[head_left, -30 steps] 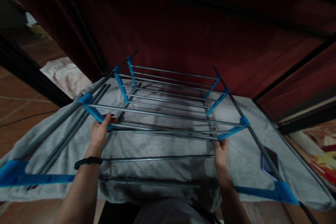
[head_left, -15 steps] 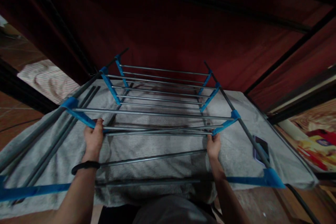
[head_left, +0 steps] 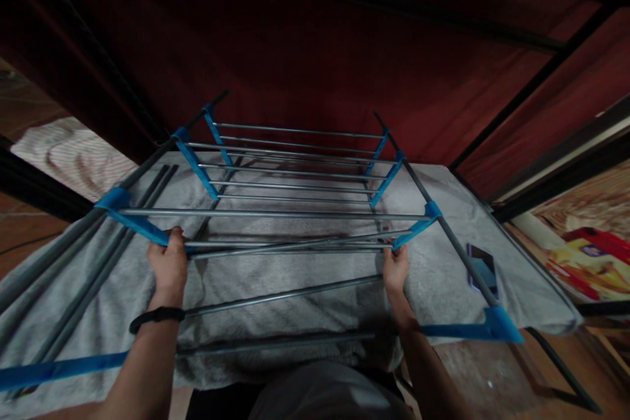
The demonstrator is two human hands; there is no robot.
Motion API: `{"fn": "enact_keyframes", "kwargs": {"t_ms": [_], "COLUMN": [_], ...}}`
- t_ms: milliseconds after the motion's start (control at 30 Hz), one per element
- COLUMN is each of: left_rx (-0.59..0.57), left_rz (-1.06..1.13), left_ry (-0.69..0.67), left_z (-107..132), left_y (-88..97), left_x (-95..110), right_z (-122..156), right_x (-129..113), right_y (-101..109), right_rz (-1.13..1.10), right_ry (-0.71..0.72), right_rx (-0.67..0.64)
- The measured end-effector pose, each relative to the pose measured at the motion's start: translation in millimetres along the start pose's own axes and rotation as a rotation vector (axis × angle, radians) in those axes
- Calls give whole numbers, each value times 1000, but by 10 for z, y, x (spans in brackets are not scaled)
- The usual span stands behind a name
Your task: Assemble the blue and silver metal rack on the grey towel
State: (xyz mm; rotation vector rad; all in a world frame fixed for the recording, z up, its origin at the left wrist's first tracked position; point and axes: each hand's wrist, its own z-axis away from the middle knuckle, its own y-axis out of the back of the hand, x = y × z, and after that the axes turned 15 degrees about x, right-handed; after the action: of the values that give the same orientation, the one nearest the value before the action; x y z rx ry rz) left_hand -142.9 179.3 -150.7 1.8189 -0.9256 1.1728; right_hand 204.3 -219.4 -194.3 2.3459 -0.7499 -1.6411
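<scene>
A rack frame of grey metal tubes (head_left: 275, 214) and blue plastic brackets lies on a grey blanket. My left hand (head_left: 168, 264) is closed around the lower end of the left blue bracket (head_left: 142, 226), thumb on top. Opposite it, my right hand (head_left: 395, 269) pinches the lower end of the right blue bracket (head_left: 409, 236). Between the hands run several thin rods, one of them a slanted rod (head_left: 290, 247) crossing the others. The fingertips and the rod ends at both brackets are partly hidden. Nearer to me, a loose-looking rod (head_left: 285, 296) passes between my wrists.
Farther back, more blue brackets (head_left: 199, 167) carry several crossbars. A phone (head_left: 482, 269) lies under the right side tube. Spare tubes (head_left: 105, 262) rest at the left. Dark red fabric (head_left: 305, 59) hangs behind. A red and yellow package (head_left: 590, 262) is at the right.
The view has shifted slightly, so the rack appears a little farther left. Both hands stay at the same brackets, and the slanted rod's right end appears lower against the right bracket.
</scene>
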Motion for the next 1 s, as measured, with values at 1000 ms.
{"fn": "enact_keyframes", "kwargs": {"t_ms": [1000], "left_rx": [-33], "left_rz": [51], "left_ry": [19], "left_z": [-22], "left_y": [11], "left_x": [26], "right_z": [26], "right_x": [-154], "right_y": [-49], "right_rz": [-147], "right_ry": [-170], "right_rx": [53]}}
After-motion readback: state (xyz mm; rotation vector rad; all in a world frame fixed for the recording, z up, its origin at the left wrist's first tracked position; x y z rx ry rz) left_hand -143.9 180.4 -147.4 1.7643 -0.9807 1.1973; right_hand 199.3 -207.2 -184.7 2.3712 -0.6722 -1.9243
